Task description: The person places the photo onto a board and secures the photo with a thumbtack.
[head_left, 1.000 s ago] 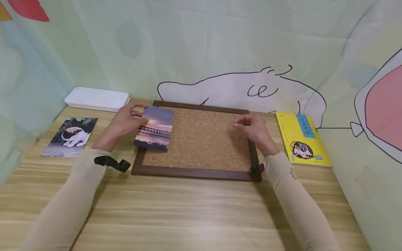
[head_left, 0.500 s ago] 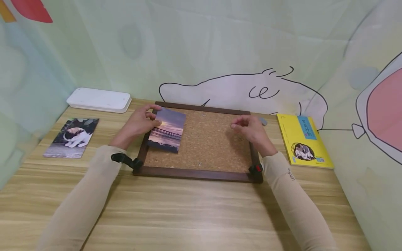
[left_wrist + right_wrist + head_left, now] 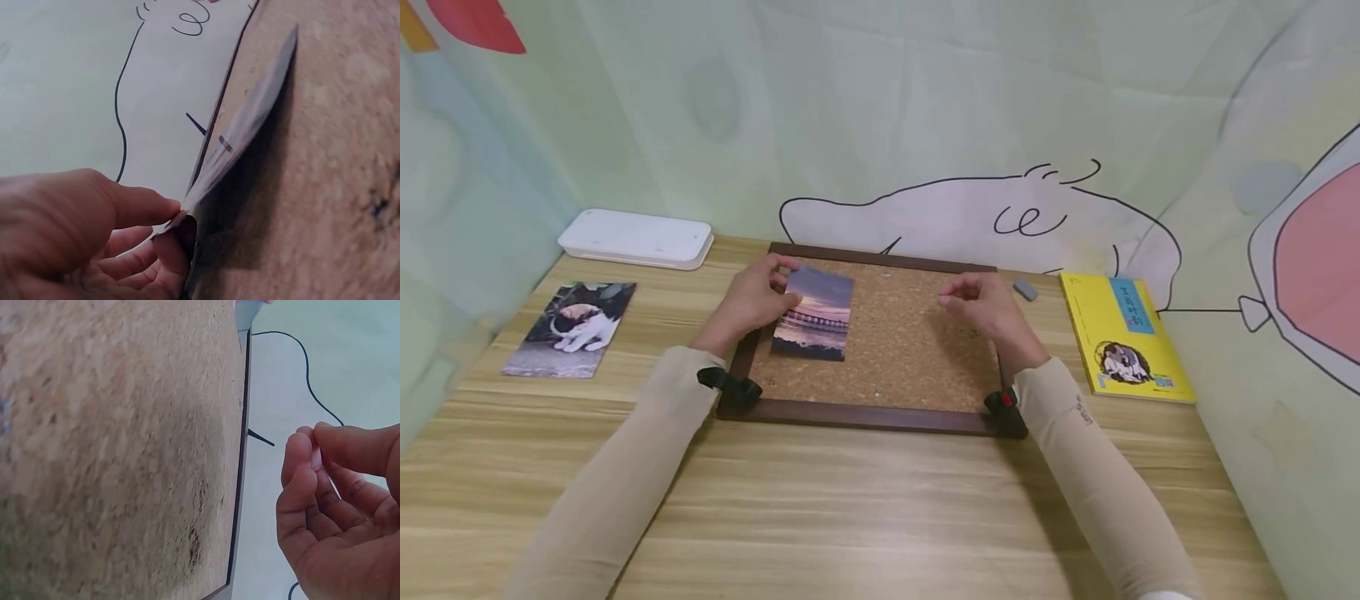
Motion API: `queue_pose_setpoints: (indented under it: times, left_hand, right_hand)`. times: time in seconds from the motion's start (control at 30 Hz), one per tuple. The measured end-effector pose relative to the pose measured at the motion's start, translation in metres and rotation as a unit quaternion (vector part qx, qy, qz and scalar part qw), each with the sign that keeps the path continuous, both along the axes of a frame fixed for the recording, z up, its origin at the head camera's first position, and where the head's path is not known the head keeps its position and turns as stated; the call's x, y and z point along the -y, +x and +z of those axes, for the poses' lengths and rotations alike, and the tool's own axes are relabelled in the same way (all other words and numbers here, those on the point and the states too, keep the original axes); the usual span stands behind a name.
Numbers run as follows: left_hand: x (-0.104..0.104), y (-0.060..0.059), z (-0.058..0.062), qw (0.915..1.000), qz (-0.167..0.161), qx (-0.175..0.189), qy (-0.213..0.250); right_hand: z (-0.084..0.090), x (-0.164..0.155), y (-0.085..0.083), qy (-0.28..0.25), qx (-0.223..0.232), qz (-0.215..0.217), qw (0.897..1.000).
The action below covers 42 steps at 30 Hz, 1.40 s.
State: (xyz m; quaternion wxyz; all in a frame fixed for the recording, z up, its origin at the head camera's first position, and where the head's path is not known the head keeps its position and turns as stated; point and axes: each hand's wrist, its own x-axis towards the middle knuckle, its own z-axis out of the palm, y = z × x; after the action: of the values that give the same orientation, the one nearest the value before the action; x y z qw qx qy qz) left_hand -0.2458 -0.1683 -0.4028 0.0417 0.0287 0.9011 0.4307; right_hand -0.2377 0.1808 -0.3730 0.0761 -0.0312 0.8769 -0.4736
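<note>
My left hand (image 3: 751,302) pinches the left edge of a sunset photo print (image 3: 814,312) between thumb and fingers. The print overlaps the left part of a cork board (image 3: 895,342) with a dark wooden frame. In the left wrist view, the print (image 3: 240,137) bends in a curve and stands tilted over the cork, its shadow beneath. My right hand (image 3: 985,308) hovers over the board's right side. Its thumb (image 3: 359,447) and curled fingertips meet on a small pale thing (image 3: 316,457), mostly hidden; I cannot tell its kind.
A second photo print of a cat (image 3: 572,329) lies left of the board. Behind it stands a white case (image 3: 636,239). A small grey block (image 3: 1026,290) and a yellow book (image 3: 1123,337) lie to the right. A patterned curtain (image 3: 880,100) closes off the back.
My left hand has carried the sunset print rightward, from the board's left frame to over the cork. My right hand has drifted slightly left, leaving the grey block in full view.
</note>
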Motion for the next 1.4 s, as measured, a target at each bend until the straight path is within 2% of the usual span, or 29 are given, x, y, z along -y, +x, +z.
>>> queue_pose_setpoints:
  times: [0.27,0.57,0.7,0.9,1.07,1.27,1.4]
  left_hand:
    - [-0.002,0.0,-0.004,0.9966,-0.022,-0.04,-0.068]
    - [-0.005,0.002,-0.002,0.9926,-0.018,-0.044,-0.112]
    - [-0.006,0.002,-0.001,0.9906,-0.022,-0.046,-0.127]
    - [-0.006,0.001,-0.004,0.9882,-0.026,-0.046,-0.144]
    - [-0.006,0.0,-0.006,0.9865,-0.034,-0.058,-0.15]
    - [-0.005,0.001,-0.005,0.9848,-0.049,-0.069,-0.152]
    - [-0.005,0.001,-0.004,0.9856,-0.053,-0.064,-0.147]
  right_hand:
    - [0.001,0.011,-0.004,-0.015,-0.02,0.021,0.999]
    - [-0.001,0.03,-0.009,-0.002,-0.016,0.024,1.0]
    - [-0.001,0.043,-0.012,-0.003,-0.016,0.039,0.999]
    - [0.0,0.063,-0.02,-0.003,-0.007,0.066,0.998]
    - [0.001,0.079,-0.027,-0.034,0.014,0.075,0.996]
    - [0.0,0.099,-0.036,-0.06,0.051,0.082,0.994]
    - [-0.002,0.112,-0.042,-0.054,0.061,0.091,0.993]
